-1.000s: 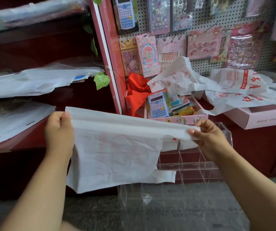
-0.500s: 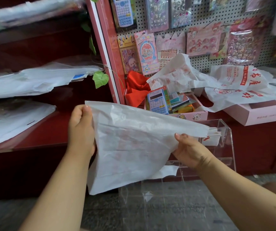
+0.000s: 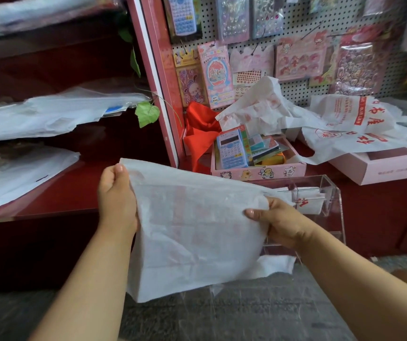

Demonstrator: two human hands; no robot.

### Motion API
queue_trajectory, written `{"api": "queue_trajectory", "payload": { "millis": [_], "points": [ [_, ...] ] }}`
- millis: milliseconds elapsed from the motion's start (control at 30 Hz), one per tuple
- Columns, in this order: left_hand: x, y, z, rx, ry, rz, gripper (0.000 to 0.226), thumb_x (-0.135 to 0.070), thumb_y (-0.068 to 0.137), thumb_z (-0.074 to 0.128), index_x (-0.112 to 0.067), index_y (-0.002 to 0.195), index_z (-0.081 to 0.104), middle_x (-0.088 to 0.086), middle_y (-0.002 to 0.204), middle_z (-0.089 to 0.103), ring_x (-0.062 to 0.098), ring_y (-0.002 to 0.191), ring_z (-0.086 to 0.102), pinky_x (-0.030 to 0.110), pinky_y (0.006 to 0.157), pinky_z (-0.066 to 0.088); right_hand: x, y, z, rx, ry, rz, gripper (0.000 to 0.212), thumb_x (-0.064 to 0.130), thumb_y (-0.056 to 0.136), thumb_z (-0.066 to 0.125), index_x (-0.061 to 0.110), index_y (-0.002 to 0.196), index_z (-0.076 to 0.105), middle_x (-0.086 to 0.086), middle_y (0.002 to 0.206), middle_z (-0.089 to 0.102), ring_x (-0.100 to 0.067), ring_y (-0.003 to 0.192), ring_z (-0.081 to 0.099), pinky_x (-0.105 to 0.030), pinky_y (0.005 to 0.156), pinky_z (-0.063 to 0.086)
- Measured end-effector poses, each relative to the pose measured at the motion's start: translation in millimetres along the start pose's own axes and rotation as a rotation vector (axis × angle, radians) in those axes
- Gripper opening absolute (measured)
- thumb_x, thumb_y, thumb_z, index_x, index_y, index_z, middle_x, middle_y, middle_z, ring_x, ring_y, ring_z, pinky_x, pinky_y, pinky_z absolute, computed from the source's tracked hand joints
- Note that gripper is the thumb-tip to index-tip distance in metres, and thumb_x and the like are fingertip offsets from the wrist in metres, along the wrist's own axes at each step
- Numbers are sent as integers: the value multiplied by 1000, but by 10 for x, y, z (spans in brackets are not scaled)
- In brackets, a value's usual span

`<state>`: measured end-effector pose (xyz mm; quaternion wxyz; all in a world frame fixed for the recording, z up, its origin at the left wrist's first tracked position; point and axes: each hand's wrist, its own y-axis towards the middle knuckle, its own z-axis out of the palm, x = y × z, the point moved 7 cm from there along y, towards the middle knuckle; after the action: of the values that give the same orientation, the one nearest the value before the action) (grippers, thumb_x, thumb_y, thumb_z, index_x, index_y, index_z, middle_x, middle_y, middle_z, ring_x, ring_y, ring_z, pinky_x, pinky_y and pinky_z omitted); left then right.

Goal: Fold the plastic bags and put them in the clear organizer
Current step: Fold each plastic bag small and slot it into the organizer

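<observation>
A white plastic bag [image 3: 192, 227] with faint red print hangs in the air between my hands. My left hand [image 3: 117, 195] grips its upper left corner. My right hand [image 3: 275, 221] pinches its right edge, thumb on the front. Behind and right of the bag stands the clear organizer [image 3: 330, 193], with folded white bags [image 3: 308, 204] in its upper compartment. Loose white bags with red print [image 3: 352, 124] lie heaped on the boxes at the back right.
A pink box [image 3: 259, 172] holding a blue calculator and booklets sits behind the organizer, beside a red cloth [image 3: 201, 129]. A pegboard of sticker packs [image 3: 296, 57] rises at the back. Dark red shelves [image 3: 50, 193] with bagged sheets run along the left. Grey floor lies below.
My hands have come closer together, the left moving right and the right moving left and down. The bag went from a stretched strip to a wider hanging sheet.
</observation>
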<state>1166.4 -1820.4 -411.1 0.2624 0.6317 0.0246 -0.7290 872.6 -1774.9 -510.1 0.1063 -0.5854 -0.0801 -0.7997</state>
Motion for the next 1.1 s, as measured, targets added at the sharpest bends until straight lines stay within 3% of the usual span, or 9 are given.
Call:
{"api": "queue_trajectory", "payload": {
  "millis": [133,233,300,433,500,667,833,1000,1100],
  "points": [
    [236,-56,-43,33,-6,-249,29,-40,102,47,-17,95,64,5,94,69,23,98,65,37,89,50,158,-39,-162,-147,35,-53,18,24,76,69,11,88,73,-14,88,74,-26,78,72,-42,65,59],
    [444,-375,92,374,-25,-566,54,-55,95,45,-10,118,66,13,111,73,26,108,68,40,97,49,260,-51,-203,-224,89,-124,13,17,86,60,8,88,69,-12,82,74,-23,72,71,-36,62,59],
    [550,-585,81,519,41,-641,43,-40,93,52,-10,120,66,16,114,71,30,106,68,42,97,48,287,-63,-218,-276,76,-134,13,12,93,56,7,87,66,-13,80,72,-21,67,71,-32,58,58],
    [639,-583,-18,442,153,-574,25,-12,86,67,-5,110,70,19,107,73,29,91,73,39,83,54,291,-107,-259,-278,-103,-52,15,16,90,64,4,98,67,-16,88,73,-27,75,72,-41,64,59],
    [606,-543,-22,411,152,-552,21,-10,88,66,-2,107,70,18,103,74,29,90,73,38,79,54,269,-114,-313,-300,-209,-5,27,19,80,74,2,100,67,-21,96,72,-37,83,70,-57,74,57],
    [597,-522,-25,402,181,-525,15,-12,92,62,-5,103,71,12,93,76,25,79,74,36,71,54,400,-143,-394,-415,-257,-58,30,26,75,75,3,94,71,-19,96,73,-40,87,69,-66,81,52],
    [606,-427,-40,341,124,-497,17,-15,93,61,-3,99,71,12,90,76,24,77,73,36,73,54,480,-144,-424,-451,-183,-139,34,36,64,79,7,80,75,-23,92,72,-36,83,65,-64,89,47],
    [626,-352,-68,260,112,-459,22,-20,92,63,-4,104,71,9,98,76,25,95,70,40,91,52,558,-160,-516,-546,-288,-193,19,28,81,72,10,81,74,-15,83,73,-30,71,67,-57,69,54],
    [623,-304,-67,224,90,-429,19,-25,92,64,-9,100,71,4,96,76,21,99,68,41,101,47,614,-168,-526,-607,-261,-259,44,45,61,83,9,80,68,-23,86,71,-30,73,64,-55,72,52]
  ]
}}
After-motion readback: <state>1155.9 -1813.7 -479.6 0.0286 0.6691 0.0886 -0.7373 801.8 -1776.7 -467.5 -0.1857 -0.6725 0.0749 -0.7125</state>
